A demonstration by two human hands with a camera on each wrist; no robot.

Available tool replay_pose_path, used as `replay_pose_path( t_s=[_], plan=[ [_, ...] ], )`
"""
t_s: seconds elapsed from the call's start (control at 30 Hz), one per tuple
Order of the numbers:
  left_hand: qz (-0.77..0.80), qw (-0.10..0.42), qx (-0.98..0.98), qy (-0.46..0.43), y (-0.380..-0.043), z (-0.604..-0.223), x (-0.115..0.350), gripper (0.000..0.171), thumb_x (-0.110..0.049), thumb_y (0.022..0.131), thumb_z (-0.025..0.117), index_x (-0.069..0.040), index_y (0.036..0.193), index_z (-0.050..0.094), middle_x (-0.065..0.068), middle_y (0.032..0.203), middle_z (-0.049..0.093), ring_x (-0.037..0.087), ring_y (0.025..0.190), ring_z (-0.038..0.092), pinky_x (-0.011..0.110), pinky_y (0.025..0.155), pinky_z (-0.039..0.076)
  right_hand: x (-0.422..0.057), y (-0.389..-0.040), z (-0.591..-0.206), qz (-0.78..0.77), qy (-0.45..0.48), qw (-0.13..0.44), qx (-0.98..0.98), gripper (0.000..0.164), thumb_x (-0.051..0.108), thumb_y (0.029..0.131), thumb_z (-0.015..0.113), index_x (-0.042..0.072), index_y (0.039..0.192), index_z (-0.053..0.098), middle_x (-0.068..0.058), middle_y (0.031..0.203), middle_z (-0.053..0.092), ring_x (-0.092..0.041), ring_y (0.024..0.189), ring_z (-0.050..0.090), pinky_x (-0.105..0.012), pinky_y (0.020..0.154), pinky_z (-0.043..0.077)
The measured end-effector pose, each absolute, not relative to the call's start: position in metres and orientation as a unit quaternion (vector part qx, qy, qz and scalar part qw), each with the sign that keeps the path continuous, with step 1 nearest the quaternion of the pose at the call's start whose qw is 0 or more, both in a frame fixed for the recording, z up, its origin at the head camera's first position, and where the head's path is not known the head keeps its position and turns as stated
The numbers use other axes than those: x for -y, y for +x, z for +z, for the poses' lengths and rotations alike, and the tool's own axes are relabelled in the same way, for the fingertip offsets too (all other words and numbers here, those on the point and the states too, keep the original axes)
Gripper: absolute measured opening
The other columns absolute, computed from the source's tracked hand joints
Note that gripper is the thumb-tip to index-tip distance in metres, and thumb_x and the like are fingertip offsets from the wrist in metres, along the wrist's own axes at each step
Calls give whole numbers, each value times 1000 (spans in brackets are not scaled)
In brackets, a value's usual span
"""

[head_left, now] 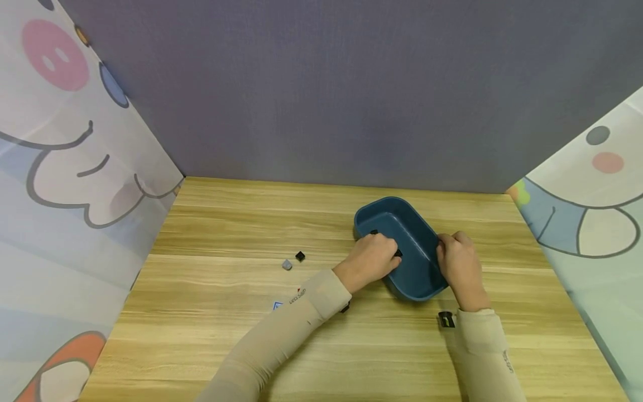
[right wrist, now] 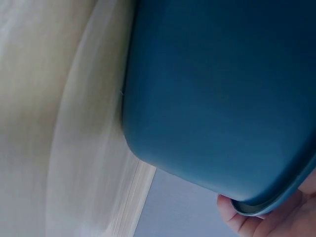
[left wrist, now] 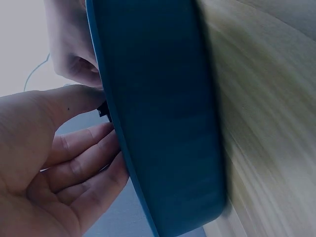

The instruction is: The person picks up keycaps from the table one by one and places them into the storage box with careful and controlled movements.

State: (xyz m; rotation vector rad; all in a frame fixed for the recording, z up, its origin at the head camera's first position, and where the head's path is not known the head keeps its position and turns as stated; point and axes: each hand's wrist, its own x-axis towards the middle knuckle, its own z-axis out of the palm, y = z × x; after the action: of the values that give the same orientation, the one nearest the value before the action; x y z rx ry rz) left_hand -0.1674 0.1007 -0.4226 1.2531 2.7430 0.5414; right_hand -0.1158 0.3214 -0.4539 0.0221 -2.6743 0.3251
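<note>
A dark teal plastic bin (head_left: 419, 229) stands on the wooden table, turned at an angle. My right hand (head_left: 459, 268) grips its right rim; the fingers curl over that edge in the right wrist view (right wrist: 291, 215). Reaching over the bin's near left side, my left hand (head_left: 370, 259) pinches a small black piece (left wrist: 103, 109) between thumb and fingers. Its exact kind I cannot tell, as the hand and rim hide most of it. Dark bits show beside the hand in the head view, one at its fingertips (head_left: 398, 253) and one past the knuckles (head_left: 374, 231).
Left of the bin lie a small black cube (head_left: 300, 256) and a small grey piece (head_left: 287, 264). A blue-and-white piece (head_left: 278, 305) and another black piece (head_left: 344, 307) show beside the left sleeve. Near the right sleeve sits a black piece with a green mark (head_left: 446, 319).
</note>
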Motion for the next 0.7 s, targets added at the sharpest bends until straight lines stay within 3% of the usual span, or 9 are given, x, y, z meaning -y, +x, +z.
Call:
replay_pose_path(
  t_s=[0.3, 0.5, 0.7],
  plan=[
    [184, 50, -892, 410, -168, -426, -97, 33, -30, 99, 66, -15, 70, 58, -5, 60, 51, 5, 48, 47, 18, 46, 39, -321, -116, -454, 118, 9, 223, 968, 16, -8, 87, 64, -13, 101, 69, -29, 87, 57, -45, 79, 56, -56, 70, 49],
    [196, 34, -879, 433, -168, -426, -90, 33, -25, 99, 65, -15, 70, 56, -4, 61, 47, 6, 52, 43, 16, 49, 37, -321, -116, -455, 118, 12, 225, 967, 16, -8, 87, 64, -13, 101, 69, -28, 86, 57, -44, 77, 57, -55, 68, 49],
    [191, 12, -885, 425, -167, -421, -70, 27, -27, 101, 63, -15, 77, 60, -4, 67, 50, 8, 60, 48, 19, 55, 40, -322, -116, -453, 119, 15, 225, 967, 16, -8, 86, 64, -14, 100, 69, -29, 86, 57, -44, 77, 56, -56, 69, 48]
  ],
)
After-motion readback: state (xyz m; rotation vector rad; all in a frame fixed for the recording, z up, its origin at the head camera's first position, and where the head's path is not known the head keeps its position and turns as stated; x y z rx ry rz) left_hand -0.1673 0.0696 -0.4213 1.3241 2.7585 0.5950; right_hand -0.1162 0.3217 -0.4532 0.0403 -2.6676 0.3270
